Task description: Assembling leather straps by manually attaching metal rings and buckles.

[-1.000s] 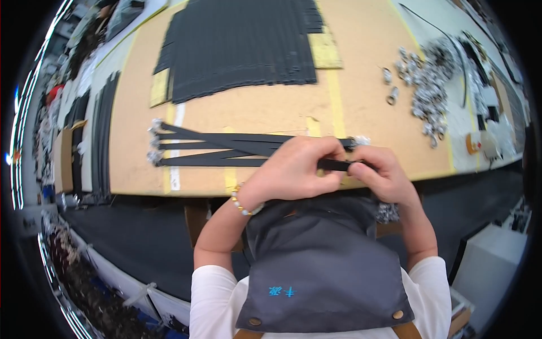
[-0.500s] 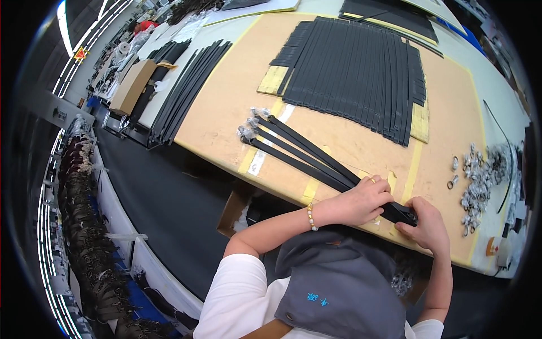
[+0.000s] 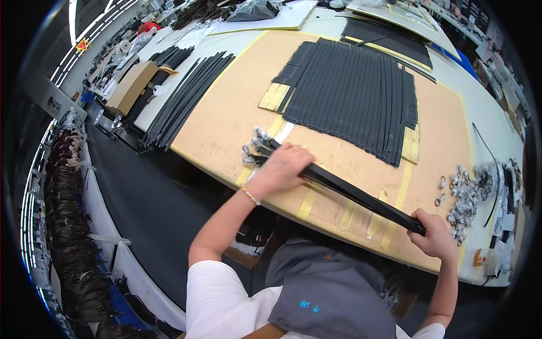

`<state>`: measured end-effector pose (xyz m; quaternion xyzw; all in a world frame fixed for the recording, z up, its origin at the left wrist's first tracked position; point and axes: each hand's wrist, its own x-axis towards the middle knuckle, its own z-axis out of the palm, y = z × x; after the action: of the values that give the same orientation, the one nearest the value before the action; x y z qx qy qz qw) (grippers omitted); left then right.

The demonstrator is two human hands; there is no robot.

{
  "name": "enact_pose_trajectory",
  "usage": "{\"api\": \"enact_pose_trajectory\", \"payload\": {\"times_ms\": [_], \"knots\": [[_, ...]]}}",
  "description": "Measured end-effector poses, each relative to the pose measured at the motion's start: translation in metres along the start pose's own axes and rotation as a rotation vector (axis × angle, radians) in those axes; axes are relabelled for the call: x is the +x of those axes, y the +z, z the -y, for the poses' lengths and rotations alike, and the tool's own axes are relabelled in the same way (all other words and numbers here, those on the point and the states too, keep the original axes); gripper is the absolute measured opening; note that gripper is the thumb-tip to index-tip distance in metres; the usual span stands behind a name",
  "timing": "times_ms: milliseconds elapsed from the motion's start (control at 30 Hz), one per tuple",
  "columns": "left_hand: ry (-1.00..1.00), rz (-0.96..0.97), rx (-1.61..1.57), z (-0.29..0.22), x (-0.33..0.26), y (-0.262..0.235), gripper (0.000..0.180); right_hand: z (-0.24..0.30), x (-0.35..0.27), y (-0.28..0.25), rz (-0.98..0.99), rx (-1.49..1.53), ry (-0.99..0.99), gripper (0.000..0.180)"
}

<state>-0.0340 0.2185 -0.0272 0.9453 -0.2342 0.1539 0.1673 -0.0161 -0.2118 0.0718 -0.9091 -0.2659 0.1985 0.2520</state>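
Observation:
A bundle of long black straps (image 3: 361,198) slants across the near edge of the table. My left hand (image 3: 284,168) is closed over the bundle close to its far-left end. Past its fingers stick out metal clasps (image 3: 248,155) in clear plastic wrap. At the lower right end, my right hand (image 3: 432,233) grips the strap ends, gathered together. Beyond the bundle, many flat black straps (image 3: 350,96) lie side by side on yellow-edged boards (image 3: 411,144). How many straps are in the bundle is hidden by overlap.
Loose wrapped metal clasps (image 3: 462,198) are heaped at the right of the table, beside a tape roll (image 3: 491,260). More black strips (image 3: 189,99) hang over the left table edge near a cardboard box (image 3: 131,87). Yellow tape strips (image 3: 348,216) mark the near tabletop.
My left hand has slid left along the straps from near my right hand toward the clasp ends. The straps, fanned out before, are drawn together. My right hand keeps hold of their ends.

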Motion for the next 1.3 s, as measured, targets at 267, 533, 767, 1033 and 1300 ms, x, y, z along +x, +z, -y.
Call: {"api": "enact_pose_trajectory", "payload": {"times_ms": [267,533,767,1033,1300], "knots": [[-0.211,-0.070,0.056,0.065,-0.066,-0.061,0.027,0.040,0.071,-0.060,0.190,-0.237,-0.165,0.026],[-0.641,-0.402,0.183,0.094,-0.105,-0.158,0.026,0.180,0.322,-0.125,-0.244,-0.614,-0.654,0.018],[-1.087,-0.228,0.557,0.163,-0.112,-0.144,0.025,0.254,0.387,-0.045,-0.379,-0.195,-0.711,0.056],[-0.879,-0.052,0.689,0.223,-0.139,-0.098,0.044,0.102,0.250,0.027,0.022,-0.183,-0.703,0.026],[-1.218,0.265,0.681,0.208,-0.120,-0.105,0.060,-0.020,0.142,0.003,-0.110,0.342,-0.037,0.026]]}}
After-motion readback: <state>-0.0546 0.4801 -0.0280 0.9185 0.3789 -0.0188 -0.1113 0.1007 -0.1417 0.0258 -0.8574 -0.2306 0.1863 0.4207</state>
